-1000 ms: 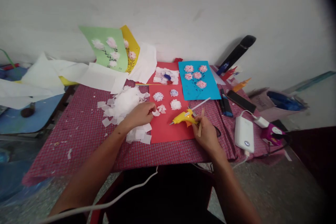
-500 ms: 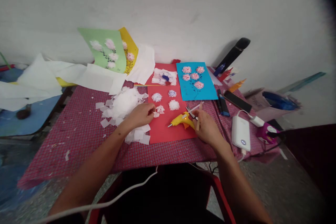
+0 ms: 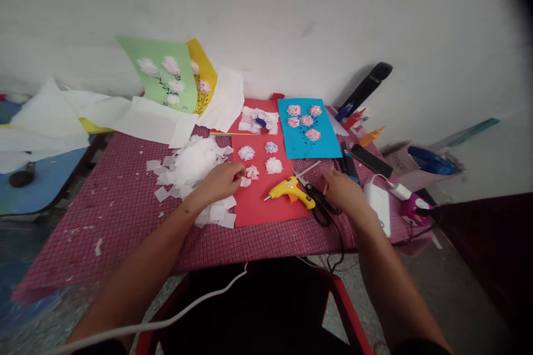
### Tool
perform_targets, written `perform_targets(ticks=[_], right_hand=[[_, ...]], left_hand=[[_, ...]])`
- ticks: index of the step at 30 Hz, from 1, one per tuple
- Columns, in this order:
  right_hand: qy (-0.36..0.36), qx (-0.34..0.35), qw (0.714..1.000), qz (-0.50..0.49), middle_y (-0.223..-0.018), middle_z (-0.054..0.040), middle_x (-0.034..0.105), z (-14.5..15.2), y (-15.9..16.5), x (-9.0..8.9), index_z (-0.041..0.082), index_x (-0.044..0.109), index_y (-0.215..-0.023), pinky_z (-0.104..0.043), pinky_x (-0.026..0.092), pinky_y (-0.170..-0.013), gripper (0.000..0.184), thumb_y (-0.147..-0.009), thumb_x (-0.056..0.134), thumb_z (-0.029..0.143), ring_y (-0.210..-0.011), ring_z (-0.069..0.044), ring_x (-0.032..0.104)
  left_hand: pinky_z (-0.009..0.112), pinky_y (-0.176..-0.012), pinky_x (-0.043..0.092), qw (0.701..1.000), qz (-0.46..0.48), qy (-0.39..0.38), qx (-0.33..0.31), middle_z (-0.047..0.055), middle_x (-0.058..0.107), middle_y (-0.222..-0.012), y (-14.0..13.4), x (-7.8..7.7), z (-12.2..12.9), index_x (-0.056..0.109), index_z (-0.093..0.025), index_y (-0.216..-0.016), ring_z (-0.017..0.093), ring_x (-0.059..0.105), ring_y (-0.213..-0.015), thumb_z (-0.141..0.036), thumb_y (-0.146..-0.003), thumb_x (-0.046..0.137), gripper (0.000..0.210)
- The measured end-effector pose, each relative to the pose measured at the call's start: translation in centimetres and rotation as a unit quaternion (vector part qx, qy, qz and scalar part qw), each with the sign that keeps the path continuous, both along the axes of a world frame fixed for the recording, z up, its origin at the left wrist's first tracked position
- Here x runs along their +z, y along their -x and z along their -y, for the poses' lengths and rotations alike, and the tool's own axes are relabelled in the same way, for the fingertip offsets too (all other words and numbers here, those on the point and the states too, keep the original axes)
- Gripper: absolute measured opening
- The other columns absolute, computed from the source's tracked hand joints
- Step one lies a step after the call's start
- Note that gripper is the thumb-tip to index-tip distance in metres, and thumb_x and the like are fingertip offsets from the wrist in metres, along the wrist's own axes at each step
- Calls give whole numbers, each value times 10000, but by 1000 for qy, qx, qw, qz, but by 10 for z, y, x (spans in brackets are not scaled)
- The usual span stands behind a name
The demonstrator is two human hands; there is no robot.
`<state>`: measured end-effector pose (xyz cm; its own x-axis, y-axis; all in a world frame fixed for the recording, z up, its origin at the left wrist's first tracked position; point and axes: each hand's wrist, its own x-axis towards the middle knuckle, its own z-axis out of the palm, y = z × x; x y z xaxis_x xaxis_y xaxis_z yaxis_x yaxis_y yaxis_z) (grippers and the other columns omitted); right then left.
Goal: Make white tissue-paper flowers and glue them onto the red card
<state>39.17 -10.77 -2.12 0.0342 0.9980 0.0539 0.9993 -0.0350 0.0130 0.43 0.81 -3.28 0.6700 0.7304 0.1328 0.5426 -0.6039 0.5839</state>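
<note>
My left hand is closed in a pinch at the left edge of a small pinkish tissue-paper flower. The flower is over the red paper sheet, with a loose pale petal below my fingertips. Left of that hand spreads a heap of white tissue squares. My right hand is closed around a thin tan stick, seen only in part. It is beside black-handled scissors. A yellow glue gun lies on the red sheet, nozzle toward the left.
A blue sheet with pink flowers lies behind. Green and yellow flower sheets lean on the wall. On the right are a black phone, a white power bank, a purple plug adapter and a dark microphone-shaped object.
My right hand has moved right, away from the glue gun's handle, uncovering the scissors' handles. My left hand stays beside the pinkish flower. The whole view has shifted slightly.
</note>
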Motion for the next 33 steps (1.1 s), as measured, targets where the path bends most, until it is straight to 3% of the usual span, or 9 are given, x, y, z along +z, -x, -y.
perform_targets(ticks=[5,8,11,14,18,21,27,33], right_hand=[[-51,-10,998,-23,-1009,-178,742,9,5,0,179,745,-1140,-380,486,-744,275,-918,589,134,-870,-300,697],[-44,42,990,-124,-938,-99,747,16,29,4,230,739,-1039,-353,481,-733,169,-1007,610,334,-850,-265,682],[-12,88,980,-181,-903,-68,745,20,56,6,246,727,-914,-345,476,-753,229,-933,751,472,-840,-258,669],[35,67,986,-149,-954,-99,759,19,71,7,217,716,-898,-342,475,-801,209,-957,715,418,-882,-260,685],[117,40,988,-94,-1121,-162,766,16,75,12,166,723,-1073,-354,474,-889,237,-1027,559,330,-1039,-288,706],[132,52,987,-72,-1176,-180,750,15,76,14,148,718,-1130,-377,476,-923,266,-1012,545,312,-1077,-310,706],[105,18,993,-57,-1113,-196,745,18,82,10,132,673,-1055,-379,464,-853,206,-954,526,235,-1011,-319,708],[0,-45,973,-227,-865,-70,675,29,77,10,190,564,-1062,-329,382,-667,202,-867,543,234,-738,-232,600]], left_hand=[[324,-703,419,1000,-8,9,0,27,694,-850,4,-2,-2,626,-234,-905,190,610,-756,-160,-836,556,123],[330,-704,420,999,-29,6,24,23,690,-829,3,0,-2,647,-234,-922,198,611,-754,-233,-856,610,76],[359,-755,441,996,-76,-43,32,47,690,-854,1,2,-1,669,-226,-929,232,623,-818,-334,-877,653,121],[380,-805,461,990,-121,-76,17,68,695,-899,0,3,1,704,-219,-967,257,633,-882,-367,-891,650,176],[374,-794,459,987,-136,-80,-11,67,679,-882,1,2,1,710,-207,-933,248,626,-873,-346,-911,625,164],[371,-784,455,989,-127,-79,-22,63,668,-849,2,0,0,682,-204,-851,240,619,-856,-312,-912,609,143],[357,-796,466,996,-63,-46,-53,53,711,-863,3,-1,-4,700,-204,-844,221,643,-859,-242,-919,564,160],[333,-765,459,994,-12,-57,-92,33,686,-810,6,7,-2,667,-203,-773,190,619,-798,-220,-881,579,141]])
